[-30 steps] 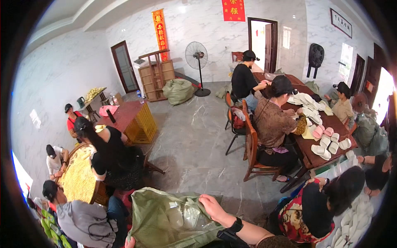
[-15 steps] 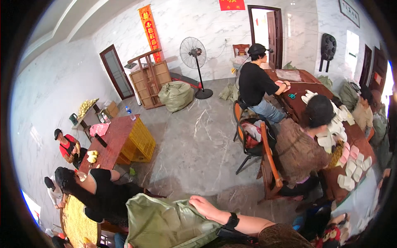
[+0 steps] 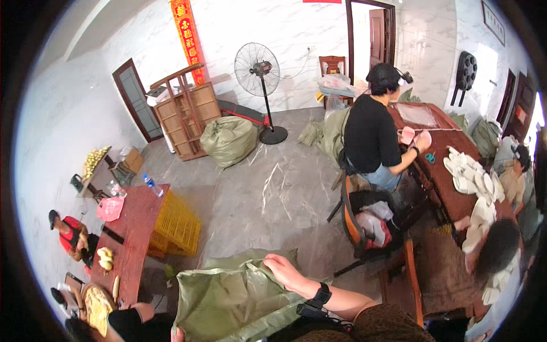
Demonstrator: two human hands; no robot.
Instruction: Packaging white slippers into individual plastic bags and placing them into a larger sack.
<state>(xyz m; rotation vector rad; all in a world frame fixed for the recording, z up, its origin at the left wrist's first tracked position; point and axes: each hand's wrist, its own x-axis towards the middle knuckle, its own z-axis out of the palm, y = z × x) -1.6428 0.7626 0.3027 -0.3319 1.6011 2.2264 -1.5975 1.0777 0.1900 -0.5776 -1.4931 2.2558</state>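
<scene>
A large green woven sack (image 3: 236, 302) hangs in front of me with its mouth held wide. My right hand (image 3: 285, 273) is closed on the sack's far right rim, fingers pinching the fabric, and a black band circles that wrist. Of my left hand (image 3: 178, 335), only a bit of finger shows at the lower edge, against the sack's near left corner; it grips the rim there. Pale shapes show through the sack's inside, too blurred to name.
Ahead, a stuffed green sack (image 3: 229, 140) lies near a standing fan (image 3: 262, 85). On the left is a red-topped table (image 3: 137, 219) with a yellow crate (image 3: 174, 228). At right, people sit along a brown table (image 3: 439, 148) with pale slipper-like pieces; a chair (image 3: 347, 222) holds a bag.
My view has shifted, and the sack's mouth is spread wider. The seated person at the right table now handles pink pieces in both hands. Another seated person leans farther right.
</scene>
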